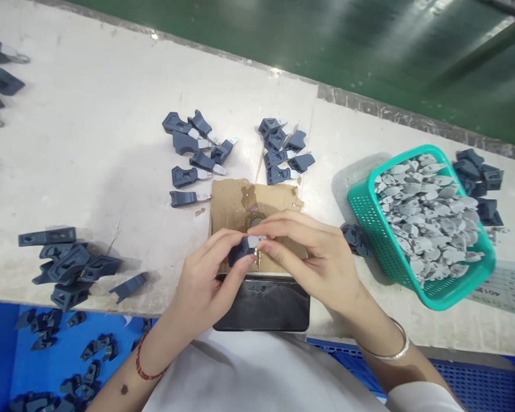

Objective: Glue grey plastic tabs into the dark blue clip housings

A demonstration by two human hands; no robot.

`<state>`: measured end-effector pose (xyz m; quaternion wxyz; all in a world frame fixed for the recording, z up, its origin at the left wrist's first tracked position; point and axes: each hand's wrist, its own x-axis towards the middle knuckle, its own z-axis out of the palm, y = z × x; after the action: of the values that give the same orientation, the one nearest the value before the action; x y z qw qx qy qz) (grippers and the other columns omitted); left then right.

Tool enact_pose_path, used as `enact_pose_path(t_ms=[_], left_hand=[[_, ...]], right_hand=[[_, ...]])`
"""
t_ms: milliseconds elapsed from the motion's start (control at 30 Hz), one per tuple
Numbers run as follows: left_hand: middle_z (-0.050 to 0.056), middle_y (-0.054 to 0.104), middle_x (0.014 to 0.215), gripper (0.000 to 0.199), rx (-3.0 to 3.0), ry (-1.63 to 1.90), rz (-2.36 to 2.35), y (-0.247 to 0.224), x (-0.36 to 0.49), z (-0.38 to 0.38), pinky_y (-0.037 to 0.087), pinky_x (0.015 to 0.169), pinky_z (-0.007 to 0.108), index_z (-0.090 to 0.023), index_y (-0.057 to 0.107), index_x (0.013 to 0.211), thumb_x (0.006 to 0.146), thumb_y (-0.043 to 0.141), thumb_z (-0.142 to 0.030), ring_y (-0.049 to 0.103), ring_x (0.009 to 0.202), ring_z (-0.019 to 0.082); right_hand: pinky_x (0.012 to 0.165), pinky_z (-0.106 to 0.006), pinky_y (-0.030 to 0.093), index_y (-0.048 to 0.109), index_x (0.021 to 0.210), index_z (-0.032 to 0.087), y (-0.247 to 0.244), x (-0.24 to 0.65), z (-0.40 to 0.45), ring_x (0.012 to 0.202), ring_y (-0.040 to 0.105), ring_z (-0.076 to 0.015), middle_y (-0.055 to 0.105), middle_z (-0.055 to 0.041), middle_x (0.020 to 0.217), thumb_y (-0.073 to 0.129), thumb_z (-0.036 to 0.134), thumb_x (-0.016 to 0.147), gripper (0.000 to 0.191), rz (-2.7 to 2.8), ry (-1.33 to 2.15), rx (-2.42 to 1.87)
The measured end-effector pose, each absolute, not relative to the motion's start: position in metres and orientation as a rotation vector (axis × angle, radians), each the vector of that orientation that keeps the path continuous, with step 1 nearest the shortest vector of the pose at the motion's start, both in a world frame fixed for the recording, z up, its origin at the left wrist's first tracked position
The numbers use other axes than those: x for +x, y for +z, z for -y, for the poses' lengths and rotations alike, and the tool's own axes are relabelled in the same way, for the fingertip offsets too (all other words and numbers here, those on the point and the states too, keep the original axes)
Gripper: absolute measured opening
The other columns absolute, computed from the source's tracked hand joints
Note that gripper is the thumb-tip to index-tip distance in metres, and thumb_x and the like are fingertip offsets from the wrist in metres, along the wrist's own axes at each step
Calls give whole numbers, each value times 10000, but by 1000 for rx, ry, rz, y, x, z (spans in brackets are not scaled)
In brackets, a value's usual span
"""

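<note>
Above a piece of brown cardboard (225, 200), my left hand (208, 280) grips a dark blue-grey plastic part (237, 252) between thumb and fingers. My right hand (315, 254) pinches a small light grey piece (253, 241) at the right end of that part. The two pieces touch; whether they are fully joined is hidden by my fingers. Just beyond my fingertips, a small round dark object (254, 220) lies on the cardboard. A black phone (264, 306) lies flat below my hands.
A green basket (440, 302) of light grey pieces (429, 212) stands at right. Joined dark-and-grey parts (197, 143) lie beyond the cardboard, with more (283, 150) to their right. Loose dark parts (68, 264) are piled at left, above a blue bin (124, 343).
</note>
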<state>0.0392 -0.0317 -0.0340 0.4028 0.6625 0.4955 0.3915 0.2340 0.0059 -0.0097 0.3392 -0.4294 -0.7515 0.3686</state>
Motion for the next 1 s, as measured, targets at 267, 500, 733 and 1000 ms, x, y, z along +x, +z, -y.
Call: enact_pose_path(t_ms=[267,500,733,1000], left_hand=[[53,821,892,289,727,808,-907,-6,44,34,659,796,328,-238,825,941,964,731,-511,785,857,220],[46,770,764,332,518,783,-817,-6,51,38,618,761,326,-222,849,869,901,792,-547,740,774,207],[3,667,676,305,318,755,-769,-5,56,37,538,687,204,-184,818,784,894,830,-468,629,661,116],[35,664,796,325,128,700,-613,-11,55,41,572,785,204,-167,813,776,885,824,-473,682,829,148]], right_hand=[[1070,-465,581,503,1510,200,0,237,-3,1291,673,-314,677,-159,1414,723,364,912,658,2247,799,-910],[841,-356,646,565,1311,169,-9,230,3,1002,754,-247,754,-144,1128,722,296,918,442,2231,585,-873],[734,-358,634,542,1277,166,-13,230,6,854,720,-229,743,-123,1034,722,314,911,434,2214,531,-865],[932,-407,637,533,1372,168,-10,229,4,1146,726,-279,729,-157,1229,759,480,912,599,2168,633,-888]])
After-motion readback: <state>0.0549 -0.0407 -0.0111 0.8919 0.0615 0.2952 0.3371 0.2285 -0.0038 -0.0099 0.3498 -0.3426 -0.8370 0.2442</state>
